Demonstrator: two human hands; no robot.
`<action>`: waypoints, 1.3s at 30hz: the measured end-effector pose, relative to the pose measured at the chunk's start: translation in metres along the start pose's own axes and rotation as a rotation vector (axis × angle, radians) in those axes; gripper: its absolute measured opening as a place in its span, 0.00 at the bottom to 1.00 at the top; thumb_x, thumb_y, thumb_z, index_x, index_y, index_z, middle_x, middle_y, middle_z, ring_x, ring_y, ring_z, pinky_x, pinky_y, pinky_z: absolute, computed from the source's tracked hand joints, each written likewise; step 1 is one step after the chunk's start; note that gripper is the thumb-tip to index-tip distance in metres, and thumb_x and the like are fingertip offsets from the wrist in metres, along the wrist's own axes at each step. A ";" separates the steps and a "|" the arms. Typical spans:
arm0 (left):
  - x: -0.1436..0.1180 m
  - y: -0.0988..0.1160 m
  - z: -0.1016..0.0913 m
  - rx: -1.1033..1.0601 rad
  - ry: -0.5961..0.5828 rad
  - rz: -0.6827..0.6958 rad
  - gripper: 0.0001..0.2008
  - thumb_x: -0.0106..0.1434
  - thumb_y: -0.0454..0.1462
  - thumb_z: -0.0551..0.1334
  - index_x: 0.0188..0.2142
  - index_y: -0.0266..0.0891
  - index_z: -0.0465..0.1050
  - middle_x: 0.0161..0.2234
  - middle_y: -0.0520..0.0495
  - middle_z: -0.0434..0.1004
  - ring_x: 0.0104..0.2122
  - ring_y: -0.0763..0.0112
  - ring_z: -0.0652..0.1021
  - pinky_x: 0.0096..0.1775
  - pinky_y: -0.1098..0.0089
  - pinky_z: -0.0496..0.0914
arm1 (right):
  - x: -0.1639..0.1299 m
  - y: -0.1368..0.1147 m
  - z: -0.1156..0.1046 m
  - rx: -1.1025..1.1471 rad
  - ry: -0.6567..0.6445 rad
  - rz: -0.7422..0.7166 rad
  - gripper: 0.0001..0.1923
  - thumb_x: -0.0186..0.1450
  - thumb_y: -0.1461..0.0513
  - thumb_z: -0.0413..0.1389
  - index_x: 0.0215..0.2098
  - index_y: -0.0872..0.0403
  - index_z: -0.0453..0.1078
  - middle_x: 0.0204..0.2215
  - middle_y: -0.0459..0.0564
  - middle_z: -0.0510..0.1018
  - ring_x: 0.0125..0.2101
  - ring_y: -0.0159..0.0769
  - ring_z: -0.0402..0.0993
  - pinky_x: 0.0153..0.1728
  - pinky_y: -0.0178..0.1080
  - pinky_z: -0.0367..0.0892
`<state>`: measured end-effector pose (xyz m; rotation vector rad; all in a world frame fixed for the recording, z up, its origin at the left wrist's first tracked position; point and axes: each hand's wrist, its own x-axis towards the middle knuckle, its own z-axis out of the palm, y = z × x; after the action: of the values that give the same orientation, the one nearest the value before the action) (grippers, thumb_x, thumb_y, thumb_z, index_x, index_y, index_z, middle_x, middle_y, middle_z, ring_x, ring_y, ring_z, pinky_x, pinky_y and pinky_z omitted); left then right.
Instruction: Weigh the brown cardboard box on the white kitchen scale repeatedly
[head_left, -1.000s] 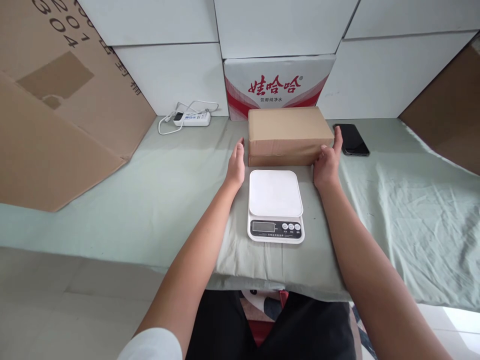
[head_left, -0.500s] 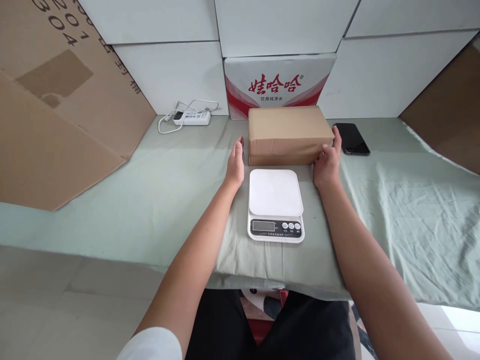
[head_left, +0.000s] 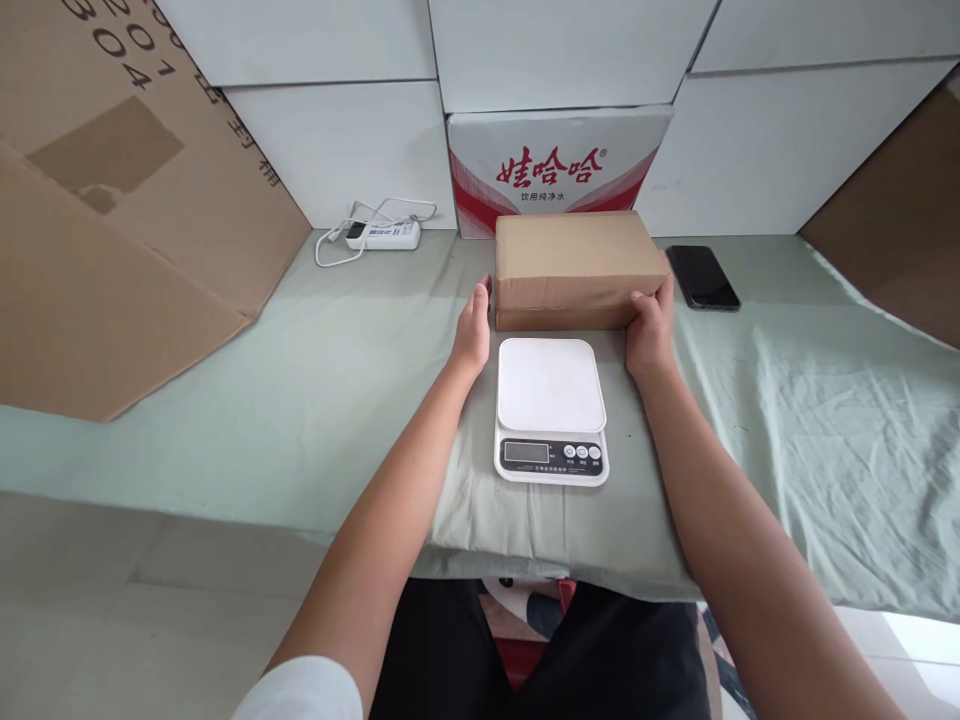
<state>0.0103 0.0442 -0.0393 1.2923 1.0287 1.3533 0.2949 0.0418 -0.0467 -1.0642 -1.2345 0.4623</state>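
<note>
I am seeing both hands bracketing the brown parcel (head_left: 574, 268), which is lying flat on the green cloth of the desk (head_left: 787, 400), toward the middle of its far edge and just in front of the red-and-white carton (head_left: 559, 165). My left hand (head_left: 472, 330) is standing edge-on with its fingers straight and together, touching or very nearly touching the parcel's left end; I cannot tell whether it is pressing. My right hand (head_left: 651, 325) is cupping the near right corner, fingers curled against the right end and thumb lying along the front face, so the parcel is being held between the two palms rather than pinched from above, which suits a wide box with no handle. The parcel's underside is resting on the cloth as far as I can tell. The white kitchen scale (head_left: 551, 408) is sitting directly on the near side of the parcel, between my forearms, platform bare and display facing me, near the desk's front edge. A black phone (head_left: 701, 277) is lying just right of the parcel, clear of the right hand. A white power strip (head_left: 379, 236) with its coiled cord is resting toward the far left corner, well apart, beside the leaning cardboard sheet (head_left: 112, 220).
</note>
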 end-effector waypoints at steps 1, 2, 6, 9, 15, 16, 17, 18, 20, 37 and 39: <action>0.000 0.001 0.000 -0.006 -0.015 0.006 0.48 0.70 0.74 0.48 0.73 0.48 0.71 0.78 0.45 0.68 0.81 0.52 0.63 0.80 0.53 0.58 | -0.002 -0.003 0.000 -0.014 -0.014 0.006 0.41 0.62 0.51 0.54 0.74 0.43 0.63 0.70 0.50 0.76 0.75 0.54 0.69 0.80 0.64 0.60; -0.001 0.001 -0.001 -0.012 -0.028 0.013 0.47 0.70 0.74 0.48 0.72 0.49 0.72 0.77 0.45 0.71 0.80 0.51 0.65 0.79 0.53 0.60 | -0.003 -0.005 0.000 -0.029 -0.028 0.013 0.42 0.62 0.51 0.55 0.74 0.43 0.62 0.71 0.50 0.76 0.75 0.53 0.68 0.80 0.63 0.60; -0.002 0.002 0.000 -0.030 -0.037 0.036 0.47 0.69 0.75 0.49 0.69 0.49 0.75 0.72 0.45 0.77 0.78 0.49 0.69 0.77 0.51 0.64 | -0.006 -0.011 -0.001 -0.085 -0.078 0.040 0.45 0.63 0.50 0.57 0.78 0.42 0.57 0.76 0.49 0.71 0.78 0.52 0.64 0.82 0.60 0.58; -0.001 0.005 0.001 -0.020 -0.015 0.055 0.49 0.67 0.76 0.50 0.67 0.47 0.76 0.72 0.42 0.77 0.77 0.47 0.69 0.77 0.48 0.63 | -0.006 -0.015 0.002 -0.078 -0.102 0.035 0.49 0.64 0.45 0.58 0.80 0.43 0.53 0.79 0.50 0.66 0.80 0.53 0.60 0.82 0.60 0.57; -0.037 0.040 -0.013 0.030 0.081 0.215 0.47 0.66 0.75 0.54 0.63 0.43 0.78 0.68 0.36 0.80 0.75 0.43 0.73 0.74 0.50 0.67 | -0.024 -0.051 -0.001 -0.067 -0.172 -0.152 0.64 0.62 0.31 0.61 0.84 0.44 0.40 0.83 0.55 0.54 0.84 0.60 0.48 0.81 0.63 0.56; -0.052 0.047 -0.017 0.023 0.084 0.234 0.44 0.69 0.73 0.53 0.64 0.44 0.78 0.68 0.38 0.80 0.74 0.45 0.73 0.73 0.52 0.68 | -0.033 -0.060 -0.007 -0.070 -0.186 -0.179 0.64 0.62 0.30 0.61 0.84 0.43 0.40 0.84 0.56 0.53 0.84 0.62 0.48 0.81 0.65 0.56; -0.070 0.052 -0.021 0.024 0.087 0.246 0.42 0.71 0.71 0.52 0.64 0.45 0.77 0.68 0.38 0.80 0.74 0.46 0.73 0.73 0.52 0.68 | -0.045 -0.068 -0.013 -0.084 -0.193 -0.202 0.62 0.63 0.30 0.61 0.84 0.42 0.41 0.83 0.56 0.53 0.83 0.63 0.49 0.80 0.67 0.56; -0.089 0.055 -0.024 0.023 0.089 0.252 0.41 0.72 0.70 0.52 0.65 0.45 0.77 0.68 0.39 0.80 0.75 0.46 0.72 0.73 0.53 0.69 | -0.057 -0.075 -0.021 -0.112 -0.204 -0.221 0.61 0.64 0.32 0.62 0.84 0.41 0.42 0.83 0.56 0.54 0.82 0.65 0.51 0.80 0.69 0.57; -0.124 0.055 -0.029 0.023 0.076 0.234 0.41 0.72 0.69 0.51 0.67 0.45 0.76 0.67 0.38 0.82 0.75 0.45 0.71 0.73 0.51 0.68 | -0.085 -0.085 -0.037 -0.192 -0.206 -0.263 0.57 0.65 0.35 0.63 0.83 0.39 0.46 0.82 0.56 0.57 0.80 0.66 0.57 0.78 0.73 0.58; -0.170 0.065 -0.026 0.064 -0.005 0.089 0.46 0.68 0.73 0.52 0.71 0.50 0.75 0.70 0.39 0.79 0.80 0.42 0.64 0.78 0.47 0.62 | -0.122 -0.098 -0.053 -0.298 0.014 -0.257 0.43 0.67 0.38 0.60 0.77 0.39 0.63 0.72 0.57 0.73 0.72 0.67 0.71 0.71 0.77 0.66; -0.170 0.063 -0.026 0.047 -0.006 0.101 0.46 0.68 0.72 0.52 0.73 0.50 0.72 0.74 0.40 0.75 0.80 0.44 0.63 0.79 0.48 0.61 | -0.122 -0.096 -0.054 -0.280 0.037 -0.243 0.45 0.66 0.36 0.59 0.77 0.39 0.62 0.72 0.58 0.74 0.71 0.68 0.72 0.70 0.77 0.66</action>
<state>-0.0257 -0.1330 -0.0101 1.3989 1.0081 1.4067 0.2819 -0.1207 -0.0276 -1.1320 -1.4026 0.0835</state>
